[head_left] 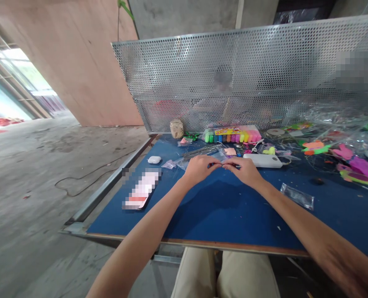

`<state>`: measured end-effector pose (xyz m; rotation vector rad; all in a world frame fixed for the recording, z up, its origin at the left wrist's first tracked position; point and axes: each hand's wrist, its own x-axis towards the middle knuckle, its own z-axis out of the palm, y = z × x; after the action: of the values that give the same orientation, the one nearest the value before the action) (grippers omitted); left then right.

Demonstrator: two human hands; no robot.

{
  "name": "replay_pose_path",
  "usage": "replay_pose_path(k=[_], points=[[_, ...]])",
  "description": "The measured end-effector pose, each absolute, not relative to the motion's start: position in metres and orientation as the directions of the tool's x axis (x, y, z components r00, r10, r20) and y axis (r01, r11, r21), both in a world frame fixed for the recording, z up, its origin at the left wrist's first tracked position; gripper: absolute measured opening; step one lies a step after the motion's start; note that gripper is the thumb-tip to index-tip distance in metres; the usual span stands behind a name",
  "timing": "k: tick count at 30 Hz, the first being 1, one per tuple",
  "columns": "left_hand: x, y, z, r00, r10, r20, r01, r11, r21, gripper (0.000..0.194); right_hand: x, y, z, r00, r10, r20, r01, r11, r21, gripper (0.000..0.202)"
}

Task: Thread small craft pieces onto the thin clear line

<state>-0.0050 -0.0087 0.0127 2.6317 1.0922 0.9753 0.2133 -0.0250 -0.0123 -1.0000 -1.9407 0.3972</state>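
Observation:
My left hand (201, 168) and my right hand (244, 169) meet above the middle of the blue table (215, 215). The fingers of both are pinched together, tip to tip, on something too small to make out. Just beyond them lie a bundle of thin metal wires (202, 152), a clear plastic bag (217, 155) and a small peach-coloured piece (230, 151). A long white power strip (263, 161) lies behind my right hand. To the left of my left hand is a small bag of purple material (169, 164).
A phone (144, 186) and a white earphone case (154, 159) lie at the left. Coloured clay packs (233, 135) stand by the perforated metal panel (202, 82). Bright shapes (359, 165) are piled right; a clear packet (297, 196) lies near my right forearm.

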Motion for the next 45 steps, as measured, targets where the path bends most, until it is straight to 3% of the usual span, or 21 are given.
replay_pose_path(k=[15, 33, 45], points=[[0.0, -0.012, 0.011, 0.475, 0.784, 0.399, 0.507, -0.615, 0.604, 0.026, 0.217, -0.024, -0.011, -0.328, 0.692, 0.643, 0.525, 0.699, -0.485, 0.017], [0.003, -0.019, 0.015, 0.47, 0.774, 0.424, 0.548, -0.632, 0.548, 0.022, 0.214, -0.029, -0.008, -0.391, 0.609, 0.69, 0.553, 0.755, -0.352, 0.018], [0.014, -0.03, 0.012, 0.478, 0.781, 0.403, 0.493, -0.618, 0.613, 0.023, 0.215, -0.022, -0.016, -0.352, 0.561, 0.749, 0.609, 0.745, -0.272, 0.016]])
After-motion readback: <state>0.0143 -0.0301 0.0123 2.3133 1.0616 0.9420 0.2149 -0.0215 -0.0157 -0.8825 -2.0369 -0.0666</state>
